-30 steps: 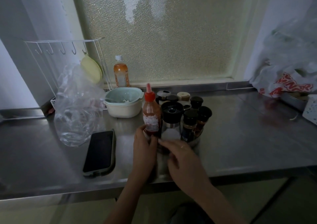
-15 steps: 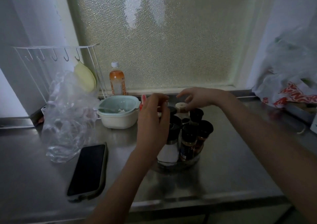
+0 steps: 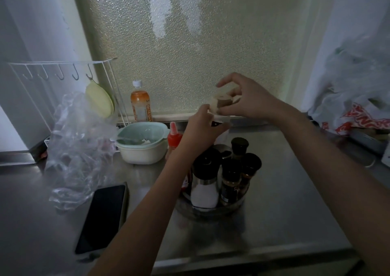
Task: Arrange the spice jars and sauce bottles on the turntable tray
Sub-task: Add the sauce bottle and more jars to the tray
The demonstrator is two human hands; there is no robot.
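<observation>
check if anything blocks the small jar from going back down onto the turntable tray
The small pale-lidded jar is held up by both hands, right hand and left hand, above the turntable tray. Black-capped spice jars and the tall grinder crowd the tray directly below, and the left forearm crosses over its left side, so no open spot shows.

bare counter (image 3: 295,191) right of the turntable tray (image 3: 211,211); bowl (image 3: 143,149), phone (image 3: 103,218) crowding its left

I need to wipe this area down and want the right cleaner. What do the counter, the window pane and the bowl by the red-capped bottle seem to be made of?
The counter looks like brushed stainless steel: grey, with soft, dull reflections. The window pane seems to be frosted, pebbled glass, lit from behind. The bowl looks like matte plastic, cream with a pale green insert, though ceramic can't be ruled out.
</observation>
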